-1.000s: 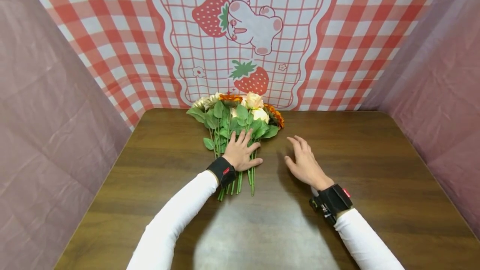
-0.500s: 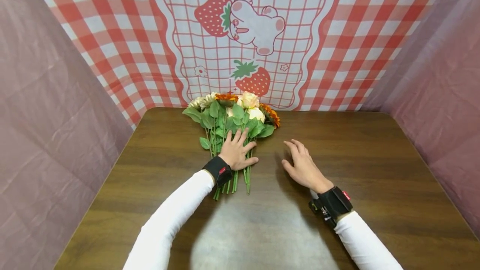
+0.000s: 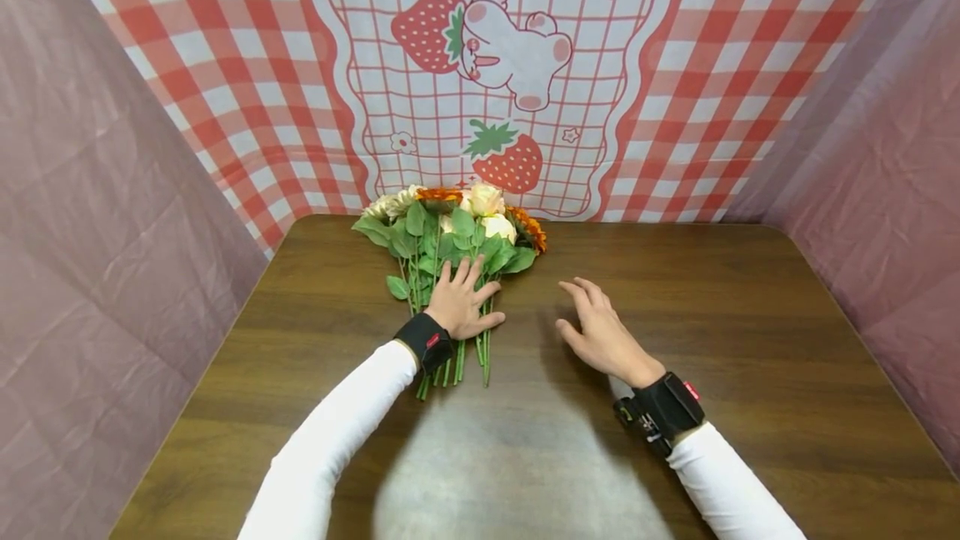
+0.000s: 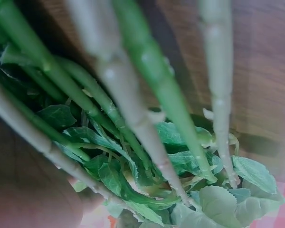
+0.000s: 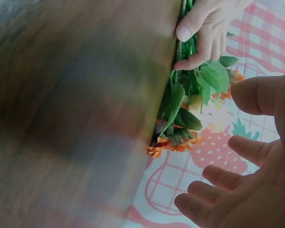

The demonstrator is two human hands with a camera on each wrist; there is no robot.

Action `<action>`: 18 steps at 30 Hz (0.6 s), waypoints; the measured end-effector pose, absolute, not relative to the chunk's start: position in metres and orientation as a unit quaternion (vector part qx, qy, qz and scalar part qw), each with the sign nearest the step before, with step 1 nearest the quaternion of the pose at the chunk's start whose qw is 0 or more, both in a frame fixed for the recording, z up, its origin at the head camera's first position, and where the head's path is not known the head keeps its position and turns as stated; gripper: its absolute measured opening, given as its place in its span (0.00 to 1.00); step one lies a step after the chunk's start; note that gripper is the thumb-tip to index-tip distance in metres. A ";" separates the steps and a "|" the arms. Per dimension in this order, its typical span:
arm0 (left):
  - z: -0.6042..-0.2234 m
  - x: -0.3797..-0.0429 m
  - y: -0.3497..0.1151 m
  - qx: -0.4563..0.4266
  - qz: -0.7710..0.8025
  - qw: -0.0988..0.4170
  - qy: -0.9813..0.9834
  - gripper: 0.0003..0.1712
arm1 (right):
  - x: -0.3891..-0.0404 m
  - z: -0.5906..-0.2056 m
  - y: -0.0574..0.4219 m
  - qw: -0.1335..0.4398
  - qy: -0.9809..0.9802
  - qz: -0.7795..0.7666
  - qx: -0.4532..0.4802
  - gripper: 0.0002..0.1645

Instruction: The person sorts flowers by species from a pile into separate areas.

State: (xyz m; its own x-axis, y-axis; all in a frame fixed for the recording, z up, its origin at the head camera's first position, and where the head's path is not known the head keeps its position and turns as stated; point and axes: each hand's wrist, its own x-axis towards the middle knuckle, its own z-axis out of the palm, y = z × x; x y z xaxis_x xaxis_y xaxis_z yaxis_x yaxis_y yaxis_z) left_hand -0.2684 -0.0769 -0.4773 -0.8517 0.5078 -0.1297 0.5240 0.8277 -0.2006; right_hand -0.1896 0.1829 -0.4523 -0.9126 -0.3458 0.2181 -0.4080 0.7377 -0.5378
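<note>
A bunch of flowers lies on the wooden table with its heads toward the back. It has cream roses, orange blooms, white blooms at the left and green leaves. My left hand rests palm down across the stems, its fingers spread. Up close in the left wrist view, several green stems run down to the leaves. My right hand hovers to the right of the bunch, holding nothing. Its fingers are extended and apart from the flowers in the right wrist view.
The brown table spreads around both hands. A red-and-white checked cloth with strawberry prints hangs behind its back edge. Pinkish curtains stand along the left and right sides.
My left hand and the bunch under it have slid a little to the left across the table. My right hand has shifted only slightly to the left.
</note>
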 end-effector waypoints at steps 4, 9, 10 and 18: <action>-0.479 -0.271 -0.083 0.263 -0.119 0.044 0.956 0.41 | -0.188 -0.450 0.182 0.055 -0.930 0.301 0.205 0.36; -0.479 -0.272 -0.093 0.258 -0.104 0.045 0.959 0.40 | -0.188 -0.449 0.180 0.055 -0.929 0.303 0.207 0.35; -0.479 -0.272 -0.095 0.257 -0.103 0.044 0.960 0.40 | -0.188 -0.449 0.180 0.056 -0.928 0.303 0.207 0.35; -0.480 -0.271 -0.111 0.248 -0.098 0.033 0.963 0.39 | -0.188 -0.450 0.176 0.053 -0.928 0.303 0.210 0.35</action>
State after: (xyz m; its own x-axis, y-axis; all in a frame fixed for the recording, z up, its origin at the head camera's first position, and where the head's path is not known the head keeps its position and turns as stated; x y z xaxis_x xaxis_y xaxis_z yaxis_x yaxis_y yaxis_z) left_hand -0.2709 -0.1106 -0.4800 -0.8749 0.4709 -0.1130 0.4841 0.8580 -0.1720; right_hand -0.1883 0.1758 -0.4503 -0.9059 -0.3582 0.2260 -0.4226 0.7281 -0.5398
